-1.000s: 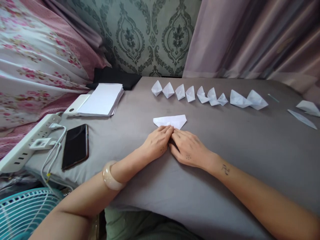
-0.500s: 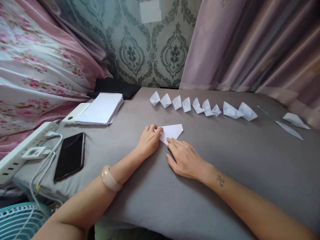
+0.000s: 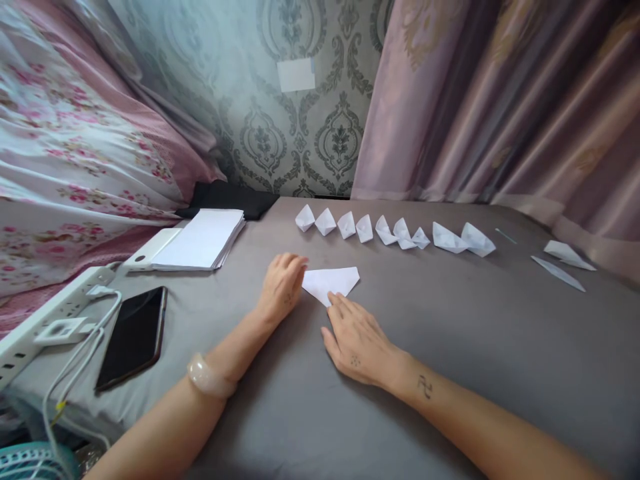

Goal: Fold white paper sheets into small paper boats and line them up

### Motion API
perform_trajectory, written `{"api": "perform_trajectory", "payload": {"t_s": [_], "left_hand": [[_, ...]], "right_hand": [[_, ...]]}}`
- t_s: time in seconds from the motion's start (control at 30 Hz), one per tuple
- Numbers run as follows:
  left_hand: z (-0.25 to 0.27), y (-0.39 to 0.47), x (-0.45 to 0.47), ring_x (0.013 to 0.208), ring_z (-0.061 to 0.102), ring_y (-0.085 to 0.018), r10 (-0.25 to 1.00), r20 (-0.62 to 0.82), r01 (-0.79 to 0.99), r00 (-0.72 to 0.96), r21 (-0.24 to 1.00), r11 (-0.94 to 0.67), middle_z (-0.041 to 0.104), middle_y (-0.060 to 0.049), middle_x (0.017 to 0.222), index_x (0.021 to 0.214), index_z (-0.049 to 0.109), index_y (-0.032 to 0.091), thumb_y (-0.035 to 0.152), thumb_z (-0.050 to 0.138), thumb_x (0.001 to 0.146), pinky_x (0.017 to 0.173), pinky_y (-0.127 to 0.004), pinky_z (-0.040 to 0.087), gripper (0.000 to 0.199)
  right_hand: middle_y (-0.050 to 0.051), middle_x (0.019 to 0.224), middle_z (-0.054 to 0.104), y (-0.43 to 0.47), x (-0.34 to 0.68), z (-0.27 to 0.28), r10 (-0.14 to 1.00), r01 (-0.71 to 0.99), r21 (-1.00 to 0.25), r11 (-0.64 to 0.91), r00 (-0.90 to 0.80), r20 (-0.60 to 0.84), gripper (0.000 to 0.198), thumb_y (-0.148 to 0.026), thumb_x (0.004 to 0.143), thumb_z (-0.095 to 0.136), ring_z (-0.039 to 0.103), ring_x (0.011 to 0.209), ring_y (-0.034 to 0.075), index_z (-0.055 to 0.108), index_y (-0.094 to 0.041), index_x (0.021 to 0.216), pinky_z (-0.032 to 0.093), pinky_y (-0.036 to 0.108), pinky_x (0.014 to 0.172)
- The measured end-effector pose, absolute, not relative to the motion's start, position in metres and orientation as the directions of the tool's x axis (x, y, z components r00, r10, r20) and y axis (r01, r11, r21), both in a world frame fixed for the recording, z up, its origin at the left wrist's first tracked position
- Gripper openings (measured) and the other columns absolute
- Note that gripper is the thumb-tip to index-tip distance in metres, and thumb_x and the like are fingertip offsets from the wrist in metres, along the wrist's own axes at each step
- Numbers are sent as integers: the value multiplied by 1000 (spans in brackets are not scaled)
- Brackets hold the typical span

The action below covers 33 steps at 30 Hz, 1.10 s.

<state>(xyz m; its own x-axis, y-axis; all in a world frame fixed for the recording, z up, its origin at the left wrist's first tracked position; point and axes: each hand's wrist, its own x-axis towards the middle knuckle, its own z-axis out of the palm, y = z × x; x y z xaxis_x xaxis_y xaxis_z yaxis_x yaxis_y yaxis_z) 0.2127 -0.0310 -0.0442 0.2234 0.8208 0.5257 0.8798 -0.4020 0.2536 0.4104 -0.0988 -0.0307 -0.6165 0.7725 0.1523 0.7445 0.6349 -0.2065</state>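
Observation:
A folded sheet of white paper [image 3: 330,281] lies flat on the grey cloth in front of me, its lower point turned toward me. At its left end is my left hand [image 3: 283,287], fingers slightly bent and holding nothing; whether it still touches the edge I cannot tell. My right hand [image 3: 357,337] rests open, with its fingertips on the paper's lower corner and its thumb apart on the cloth. Beyond the paper stands a row of several folded paper boats [image 3: 347,225].
Left lie a stack of white paper [image 3: 200,240], a black phone [image 3: 133,339] and a power strip [image 3: 25,340] with cables. Two folded paper pieces [image 3: 567,255] [image 3: 557,273] and a thin stick [image 3: 506,235] are at right. A blue fan [image 3: 37,460] stands lower left.
My left hand has come off the paper's left end and shifted slightly left. My right hand still has its fingertips on the paper. The camera view has tilted up a little.

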Motion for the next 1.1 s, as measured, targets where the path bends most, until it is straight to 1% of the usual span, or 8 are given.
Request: {"api": "perform_trajectory", "payload": {"t_s": [0.07, 0.17, 0.37, 0.47, 0.6, 0.77, 0.93, 1.1], "left_hand": [[-44, -38, 223, 98, 57, -21, 782, 489, 751, 387, 324, -575, 64, -10, 108, 112, 63, 20, 21, 36, 97, 91, -37, 48, 31], [-46, -45, 235, 107, 57, -20, 761, 344, 653, 550, 391, -648, 65, -10, 114, 114, 63, 19, 13, 36, 93, 94, -35, 49, 35], [-50, -49, 242, 106, 58, -21, 804, 306, 691, 509, 411, -594, 66, -10, 112, 105, 67, 17, 16, 39, 94, 95, -35, 50, 30], [-49, -52, 246, 107, 58, -21, 827, 296, 727, 479, 395, -562, 67, -9, 110, 100, 68, 17, 25, 39, 97, 94, -35, 50, 31], [-48, -50, 248, 106, 58, -22, 862, 241, 777, 446, 375, -506, 68, -7, 108, 97, 70, 20, 33, 41, 97, 89, -34, 51, 32], [-45, -43, 246, 104, 59, -23, 865, 201, 791, 459, 351, -502, 68, -6, 105, 94, 71, 21, 34, 44, 96, 83, -33, 51, 30], [-38, -33, 243, 105, 58, -23, 887, 119, 780, 447, 434, -451, 64, -5, 109, 97, 68, 23, 34, 55, 89, 84, -34, 50, 19], [-43, -25, 235, 126, 44, -34, 968, 128, 851, 217, 461, -252, 45, -17, 136, 130, 50, 18, 58, 73, 69, 102, -51, 39, 76]], "right_hand": [[27, 142, 46, -100, 407, -31, 784, 756, -207, 621, -601, 155, 41, -29, 95, 39, 41, 136, 34, 58, -1, 119, 36, 47, 111], [28, 140, 48, -99, 406, -33, 781, 756, -196, 625, -601, 173, 41, -29, 95, 39, 42, 135, 34, 58, -1, 118, 37, 48, 110], [24, 134, 56, -101, 413, -32, 725, 711, -156, 686, -649, 231, 38, -25, 96, 38, 50, 129, 30, 60, -4, 118, 43, 43, 105], [14, 103, 71, -96, 422, -18, 732, 706, -193, 681, -660, 168, 31, -21, 95, 37, 66, 101, 25, 67, -14, 97, 51, 38, 86], [4, 73, 70, -65, 439, -3, 852, 788, -335, 517, -513, 107, 32, -28, 94, 42, 66, 69, 19, 67, -21, 75, 48, 31, 66], [6, 94, 69, -10, 445, -18, 877, 765, -431, 479, -397, 272, 14, -26, 87, 56, 63, 88, 21, 68, -19, 92, 47, 33, 80], [9, 120, 60, 8, 437, -42, 832, 740, -382, 554, -485, 268, 38, -30, 83, 62, 52, 112, 26, 61, -19, 119, 41, 42, 99], [12, 132, 52, 6, 442, -50, 850, 776, -349, 526, -493, 184, 50, -44, 87, 55, 44, 122, 31, 54, -19, 130, 39, 48, 101]]}}
